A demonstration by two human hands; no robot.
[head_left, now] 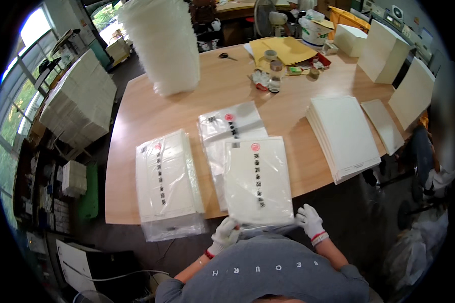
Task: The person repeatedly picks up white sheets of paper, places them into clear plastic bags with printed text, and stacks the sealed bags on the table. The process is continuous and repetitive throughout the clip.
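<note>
While the wrapped packet (260,184) lies ahead, left grip (224,235), right grip (310,221) by its near corners — both closures unclear.

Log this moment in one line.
Front bagged paper stack: table edge | left gloved hand: lower-left corner | right gloved hand: near lower-right corner

There are two hands: one left hand (224,235) and one right hand (310,221). One counter (288,116) carries three printed bags (258,177) with fronts visible, one sheet stack (346,134), three upright blocks (384,53), one pair of scissors (227,56) and one white roll (169,55). Beyond: one fan (263,19).
</note>
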